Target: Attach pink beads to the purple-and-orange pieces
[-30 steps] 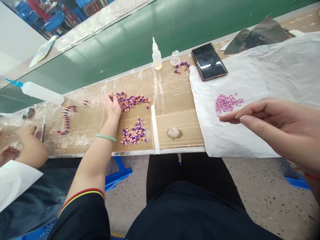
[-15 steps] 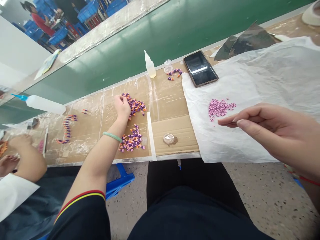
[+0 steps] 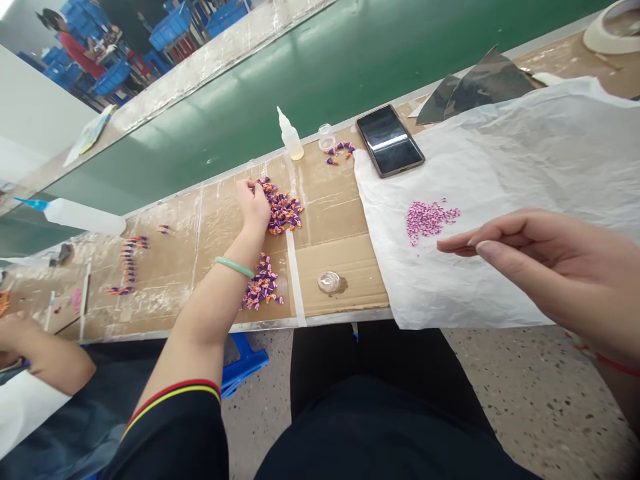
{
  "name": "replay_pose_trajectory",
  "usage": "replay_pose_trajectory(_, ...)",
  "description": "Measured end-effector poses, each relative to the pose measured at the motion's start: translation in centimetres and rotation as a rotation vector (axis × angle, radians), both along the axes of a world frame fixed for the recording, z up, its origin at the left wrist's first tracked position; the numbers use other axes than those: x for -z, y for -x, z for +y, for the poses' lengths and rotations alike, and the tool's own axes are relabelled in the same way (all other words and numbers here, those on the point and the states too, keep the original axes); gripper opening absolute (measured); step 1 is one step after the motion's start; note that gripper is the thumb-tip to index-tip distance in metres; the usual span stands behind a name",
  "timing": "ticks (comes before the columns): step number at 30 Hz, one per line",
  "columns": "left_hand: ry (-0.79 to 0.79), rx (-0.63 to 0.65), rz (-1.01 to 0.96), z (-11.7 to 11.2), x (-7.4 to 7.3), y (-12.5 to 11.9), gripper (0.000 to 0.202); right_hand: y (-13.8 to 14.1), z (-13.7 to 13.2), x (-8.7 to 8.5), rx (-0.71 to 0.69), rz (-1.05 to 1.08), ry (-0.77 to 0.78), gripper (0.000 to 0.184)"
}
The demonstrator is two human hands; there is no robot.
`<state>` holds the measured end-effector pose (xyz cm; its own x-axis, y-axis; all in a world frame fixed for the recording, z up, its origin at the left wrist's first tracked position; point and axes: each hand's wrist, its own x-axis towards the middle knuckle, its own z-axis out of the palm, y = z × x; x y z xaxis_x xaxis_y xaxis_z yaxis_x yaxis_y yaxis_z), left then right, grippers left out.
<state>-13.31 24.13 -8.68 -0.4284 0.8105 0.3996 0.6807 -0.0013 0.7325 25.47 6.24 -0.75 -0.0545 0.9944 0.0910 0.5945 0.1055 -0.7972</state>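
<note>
Purple-and-orange cone-shaped pieces (image 3: 283,215), one heap on the cardboard-covered table (image 3: 340,193), left of a white plastic sheet (image 3: 500,167); left hand (image 3: 254,203) touching the heap, fingers bunched together. Right hand (image 3: 545,267), thumb and forefinger nearly together, held above that sheet, just beside pink granules (image 3: 430,221). Black smartphone (image 3: 390,141) at the sheet's far edge.

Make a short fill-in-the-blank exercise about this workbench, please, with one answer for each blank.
1. The left hand touches a heap of small cone-shaped pieces in purple and ____.
2. The pale green bangle is on the ____ arm.
3. The right hand hangs above a white sheet, near a heap of tiny granules coloured ____.
4. The black smartphone lies with its screen facing ____.

Missing words: orange; left; pink; up.
</note>
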Motion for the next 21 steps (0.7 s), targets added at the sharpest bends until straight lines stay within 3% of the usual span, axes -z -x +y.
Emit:
replay_pose_trajectory(6, 0.016, 0.015, -0.068, 1.2, -1.7, 0.7, 0.019, -0.2, -0.2, 0.3, 0.014, -0.022, -0.012, 0.026)
replay_pose_trajectory(9, -0.028, 0.029, -0.083, -0.5, -3.6, 0.5, 0.012, -0.7, -0.5, 0.5, 0.068, -0.030, -0.025, 0.023)
replay_pose_trajectory(12, -0.069, 0.045, -0.160, -4.9, -6.5, -0.3, 0.019, -1.5, -0.5, 0.7, 0.080, -0.080, -0.066, 0.020)
replay_pose_trajectory(14, -0.055, 0.085, -0.393, -9.1, -8.3, -1.2, 0.033, -1.9, -0.2, 0.9, 0.033, -0.111, -0.090, 0.019)
replay_pose_trajectory(16, 0.008, 0.154, -0.479, -13.4, -9.6, -2.4, 0.037, -2.1, 0.3, 1.5, -0.042, -0.146, -0.123, 0.017)
replay_pose_trajectory(18, 0.123, 0.214, -0.565, -17.2, -10.1, -3.7, 0.028, -2.0, 0.9, 2.2, -0.149, -0.206, -0.164, 0.016)
replay_pose_trajectory(21, 0.298, 0.264, -0.732, -21.4, -9.3, -6.0, 0.014, -1.2, 1.6, 3.3, -0.263, -0.319, -0.189, 0.015)
